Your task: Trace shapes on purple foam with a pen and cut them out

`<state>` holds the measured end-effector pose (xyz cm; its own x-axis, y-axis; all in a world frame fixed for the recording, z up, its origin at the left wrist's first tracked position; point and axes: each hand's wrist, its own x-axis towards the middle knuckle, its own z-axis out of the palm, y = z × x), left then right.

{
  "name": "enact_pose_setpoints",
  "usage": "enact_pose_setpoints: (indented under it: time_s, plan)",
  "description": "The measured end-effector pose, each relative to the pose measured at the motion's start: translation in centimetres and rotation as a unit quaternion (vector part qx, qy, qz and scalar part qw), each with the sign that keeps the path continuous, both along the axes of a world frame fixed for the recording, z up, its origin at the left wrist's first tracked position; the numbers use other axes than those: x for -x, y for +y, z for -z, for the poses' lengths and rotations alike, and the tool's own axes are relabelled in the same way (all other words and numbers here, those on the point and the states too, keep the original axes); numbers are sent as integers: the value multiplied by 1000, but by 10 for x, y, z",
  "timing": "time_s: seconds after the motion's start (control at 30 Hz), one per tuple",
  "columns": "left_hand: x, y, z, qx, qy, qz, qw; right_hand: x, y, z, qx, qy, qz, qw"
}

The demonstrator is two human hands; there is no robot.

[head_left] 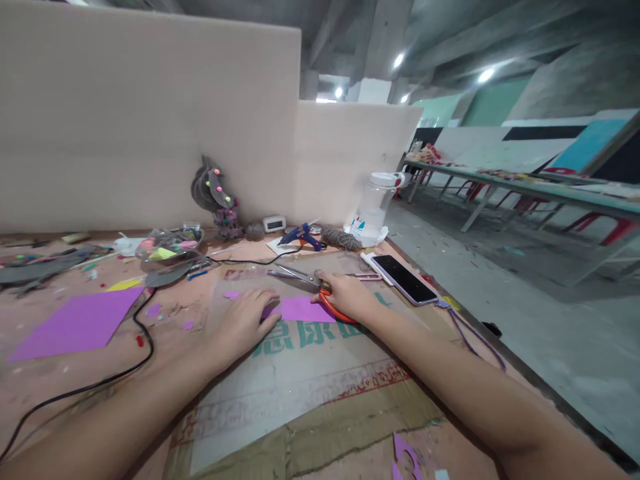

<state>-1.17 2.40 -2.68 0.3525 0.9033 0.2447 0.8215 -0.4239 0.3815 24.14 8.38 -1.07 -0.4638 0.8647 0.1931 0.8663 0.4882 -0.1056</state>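
Note:
A small purple piece of paper lies on the cardboard in front of me. My left hand rests over its left end, fingers stretched out and thumb apart, pressing it down. In my right hand is a pair of scissors with orange handles; the fingers are wrapped round the handles. Its blades point left, spread apart, above the far edge of the purple paper. A small purple scrap lies beyond my left fingers.
A large purple sheet lies left, near a black cable. Behind stand a glue gun, a tray of scraps, a grey decorated figure and a plastic bottle. A phone lies right, near the table edge.

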Motion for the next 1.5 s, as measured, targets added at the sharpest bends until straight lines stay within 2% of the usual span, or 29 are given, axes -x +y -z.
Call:
enact_pose_setpoints:
  time_s: [0.1, 0.2, 0.37, 0.6, 0.83, 1.03, 1.23, 1.5]
  plan:
    - [-7, 3, 1, 11, -1, 2, 1000, -2, 2, 0, 0, 3, -1, 1000]
    - [-15, 6, -8, 38, 9, 24, 999, -7, 6, -1, -14, 17, 1, 1000]
    - [-23, 18, -23, 92, 26, 61, 994, -19, 15, 0, -24, -1, 73, 997]
    - [-18, 38, -24, 160, 21, 87, 983, -20, 16, -2, -1, -17, 77, 997]
    - [-34, 22, -39, 130, 43, 91, 986, -20, 15, -2, 4, -16, 79, 997]
    - [-50, 23, -49, 194, 90, 24, 976, -30, 15, 1, -3, -4, 77, 997]
    - [-49, 26, -50, 198, 86, 20, 976, -30, 19, 5, -19, -2, 65, 998]
    - [-48, 22, -44, 164, 56, 46, 984, -17, 19, 2, -28, -1, 103, 994]
